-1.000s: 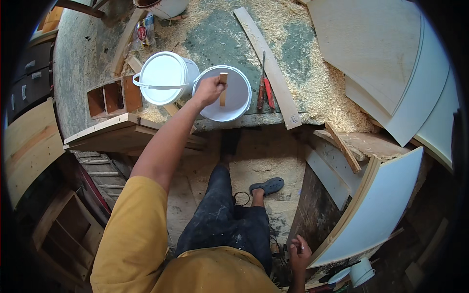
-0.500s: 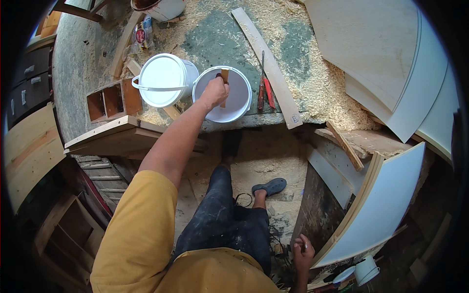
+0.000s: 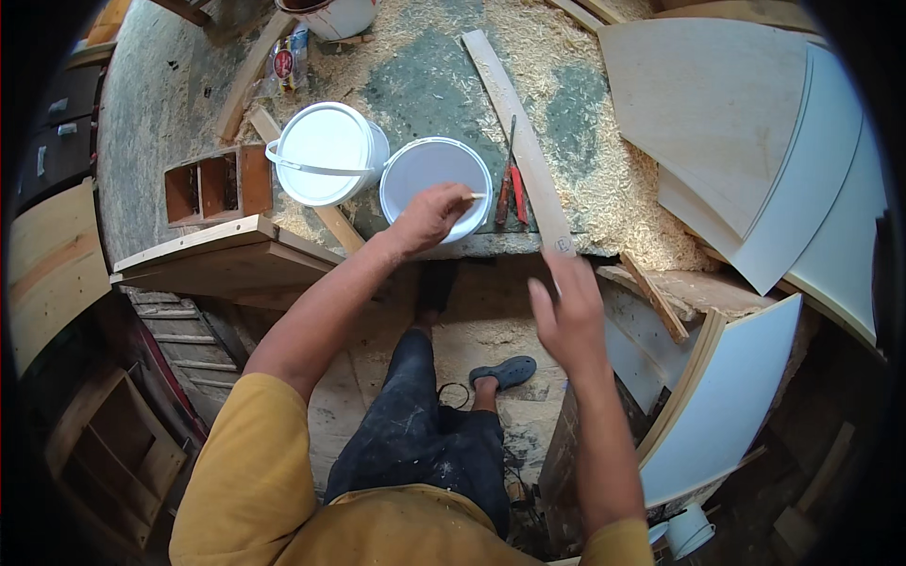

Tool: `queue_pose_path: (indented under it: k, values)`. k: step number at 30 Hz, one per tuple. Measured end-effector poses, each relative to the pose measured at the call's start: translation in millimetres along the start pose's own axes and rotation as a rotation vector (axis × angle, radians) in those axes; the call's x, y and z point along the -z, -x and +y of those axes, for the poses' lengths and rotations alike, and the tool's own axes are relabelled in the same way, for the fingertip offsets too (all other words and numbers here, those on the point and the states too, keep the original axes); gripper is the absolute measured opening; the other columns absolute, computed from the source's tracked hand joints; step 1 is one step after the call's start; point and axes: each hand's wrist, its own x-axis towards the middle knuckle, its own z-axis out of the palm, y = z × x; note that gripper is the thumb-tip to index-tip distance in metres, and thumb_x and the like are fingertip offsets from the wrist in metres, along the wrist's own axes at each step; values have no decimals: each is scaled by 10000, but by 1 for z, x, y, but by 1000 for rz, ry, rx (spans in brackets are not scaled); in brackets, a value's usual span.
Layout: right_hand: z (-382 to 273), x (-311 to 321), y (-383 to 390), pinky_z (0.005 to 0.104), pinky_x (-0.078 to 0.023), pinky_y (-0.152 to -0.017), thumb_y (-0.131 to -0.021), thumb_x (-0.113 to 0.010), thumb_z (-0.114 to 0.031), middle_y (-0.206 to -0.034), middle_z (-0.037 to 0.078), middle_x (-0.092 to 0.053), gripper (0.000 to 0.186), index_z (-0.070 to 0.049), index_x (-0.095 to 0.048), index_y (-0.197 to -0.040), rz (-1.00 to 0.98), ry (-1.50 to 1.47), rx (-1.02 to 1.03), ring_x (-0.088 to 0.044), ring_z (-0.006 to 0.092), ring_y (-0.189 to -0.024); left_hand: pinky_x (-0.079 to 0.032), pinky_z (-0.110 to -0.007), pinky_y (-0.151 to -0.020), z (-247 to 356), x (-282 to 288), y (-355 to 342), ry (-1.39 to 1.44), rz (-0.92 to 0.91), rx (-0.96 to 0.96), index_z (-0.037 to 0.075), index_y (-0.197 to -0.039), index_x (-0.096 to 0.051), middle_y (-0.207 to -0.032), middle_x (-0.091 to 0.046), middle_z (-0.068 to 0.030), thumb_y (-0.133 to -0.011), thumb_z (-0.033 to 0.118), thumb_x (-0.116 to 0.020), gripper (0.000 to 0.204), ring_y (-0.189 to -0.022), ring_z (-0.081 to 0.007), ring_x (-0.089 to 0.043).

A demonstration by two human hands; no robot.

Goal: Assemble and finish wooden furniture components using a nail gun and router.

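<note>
The left hand (image 3: 432, 219) is curled closed around a small wooden stick (image 3: 478, 196), above the near side of an open white bucket (image 3: 429, 168), while the right hand (image 3: 574, 325), blurred, has its fingers stretched out and thumb apart, with nothing visible in it, at the near end of a long wooden strip (image 3: 514, 123); whether they touch, I cannot tell. Between bucket and strip lie a screwdriver (image 3: 504, 200) and a red tool (image 3: 519, 198). Left of the bucket stands a lidded white bucket (image 3: 326, 141), near a wooden box (image 3: 253, 179), on a table (image 3: 415, 99) strewn with shavings (image 3: 661, 212).
</note>
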Motion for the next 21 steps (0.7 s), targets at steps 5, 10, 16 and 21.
queue_pose_path:
  k: [5,10,16,21]
  values:
    - [-3,-29,-101,411,-496,-787,-779,-590,-75,-981,179,-621,219,-13,-604,-989,-349,345,51,-604,342,-912,-445,-420,-740,18,-26,-12,110,-31,-125,53,-944,-558,-891,-550,-156,-779,62,-629,180,-857,-359,-533]
    - [-4,-39,-112,440,-529,-664,-794,-520,-70,-813,175,-669,145,-20,-644,-849,-646,569,-2,-665,326,-763,-441,-432,-728,24,-30,-21,242,80,-165,27,-926,-559,-857,-549,-156,-764,32,-619,173,-830,-364,-527]
    - [-10,-48,-105,433,-532,-640,-795,-511,-55,-789,190,-662,137,-8,-639,-805,-607,568,43,-664,337,-742,-448,-400,-780,19,-31,-12,275,119,-82,13,-960,-569,-897,-573,-152,-767,13,-587,193,-856,-357,-559]
    - [-17,-44,-101,465,-522,-650,-812,-526,-84,-752,218,-645,124,8,-609,-825,-603,473,-37,-649,373,-725,-443,-407,-769,25,-21,2,325,89,-44,42,-979,-579,-890,-598,-126,-786,81,-634,205,-860,-332,-556]
